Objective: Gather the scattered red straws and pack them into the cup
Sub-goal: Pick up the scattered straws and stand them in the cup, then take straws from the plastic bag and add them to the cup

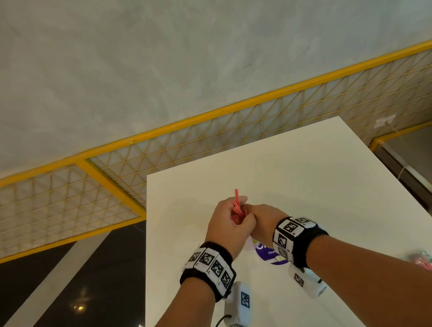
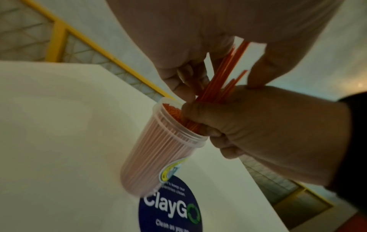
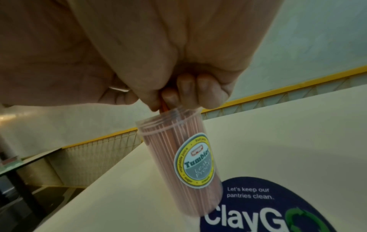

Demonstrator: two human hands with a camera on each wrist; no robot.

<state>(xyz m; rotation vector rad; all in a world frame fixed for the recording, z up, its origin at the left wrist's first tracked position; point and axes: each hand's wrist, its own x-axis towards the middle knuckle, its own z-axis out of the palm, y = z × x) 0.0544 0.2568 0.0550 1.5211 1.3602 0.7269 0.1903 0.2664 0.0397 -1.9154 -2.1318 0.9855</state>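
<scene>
Both hands meet over the middle of the white table [image 1: 310,176], knuckles touching. The left hand [image 1: 229,225] has its fingers curled round a bunch of red straws [image 2: 224,73], whose tips stick up past its thumb. The right hand [image 1: 266,220] is closed too, its fingers wrapped about the same bunch lower down, right at the mouth of the cup. The clear plastic tumbler [image 3: 184,158] hangs tilted just below both hands, already packed with straws and bearing a round "Tumbler" label [image 3: 195,160]. Its base is just over a dark blue round "ClayGo" sticker [image 3: 268,208] on the table beneath the wrists; whether it touches is unclear. Well off to the right of the right forearm lies a blurred clear wrapper with something red inside [image 1: 420,261].
</scene>
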